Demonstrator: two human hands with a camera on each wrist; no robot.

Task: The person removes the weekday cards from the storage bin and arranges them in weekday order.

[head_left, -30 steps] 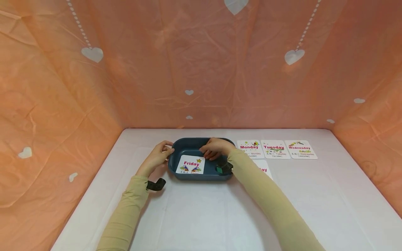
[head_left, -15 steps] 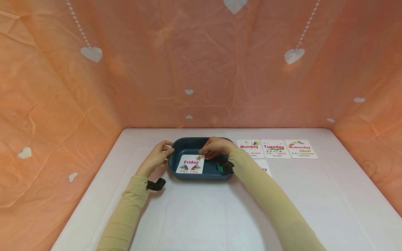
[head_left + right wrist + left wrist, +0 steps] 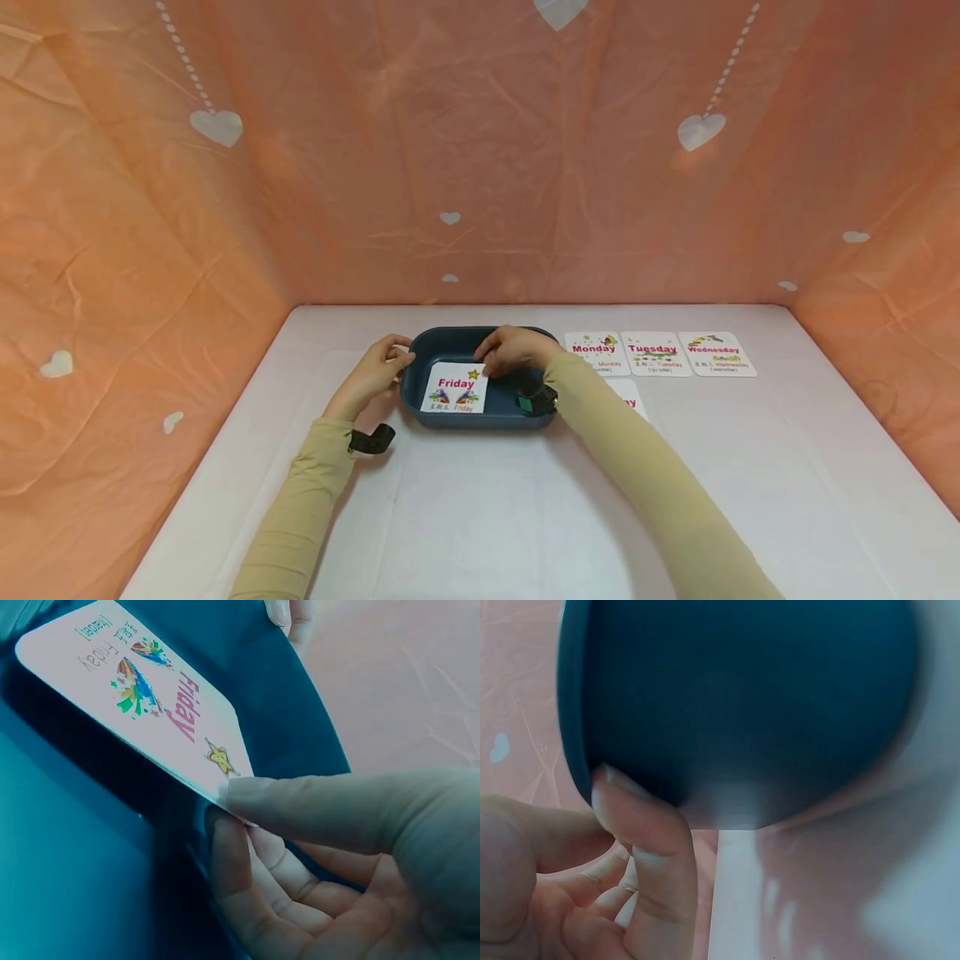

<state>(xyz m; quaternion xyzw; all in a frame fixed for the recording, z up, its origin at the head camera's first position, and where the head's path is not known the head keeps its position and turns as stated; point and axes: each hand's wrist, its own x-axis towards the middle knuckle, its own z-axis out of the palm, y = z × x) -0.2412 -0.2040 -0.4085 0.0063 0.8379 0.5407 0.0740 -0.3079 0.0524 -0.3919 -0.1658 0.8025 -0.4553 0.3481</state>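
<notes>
A white card printed "Friday" (image 3: 453, 389) with a star and coloured party poppers lies over the left half of a dark blue oval tray (image 3: 480, 422). My right hand (image 3: 519, 348) reaches into the tray and pinches the card's star corner. In the right wrist view the thumb (image 3: 300, 810) is on the printed face, a fingertip is beneath, and the card is tilted above the tray's floor. My left hand (image 3: 369, 381) grips the tray's left end; in the left wrist view a fingertip (image 3: 622, 791) overlaps the tray's wall (image 3: 571, 712).
Cards reading "Monday" (image 3: 597, 354), "Tuesday" (image 3: 657, 354) and "Wednesday" (image 3: 717, 354) lie in a row right of the tray. Below Monday, another card (image 3: 628, 396) is partly hidden by the right sleeve. The white tabletop (image 3: 480, 508) ends at an orange curtain (image 3: 495, 167) with hearts.
My right hand's fingers, earlier at the card's upper right edge, now pinch its corner. The Friday card has risen slightly. My left hand stays on the tray.
</notes>
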